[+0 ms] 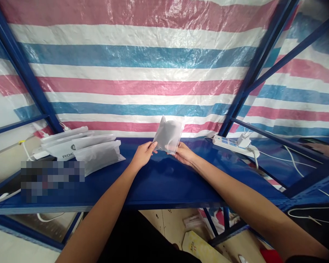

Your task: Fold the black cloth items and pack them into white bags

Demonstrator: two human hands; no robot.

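Note:
Both my hands hold a small frosted plastic pouch (168, 136) with something dark inside, upright above the blue shelf (159, 182). My left hand (143, 154) pinches its lower left corner between thumb and fingers. My right hand (184, 153) grips the lower right edge from behind. Both forearms reach in from the bottom of the view.
A pile of similar frosted pouches (84, 148) lies on the shelf's left side, next to a blurred patch. A white power strip (230, 143) with a plugged charger and white cables sits at the right. A striped tarp hangs behind. Boxes lie on the floor below.

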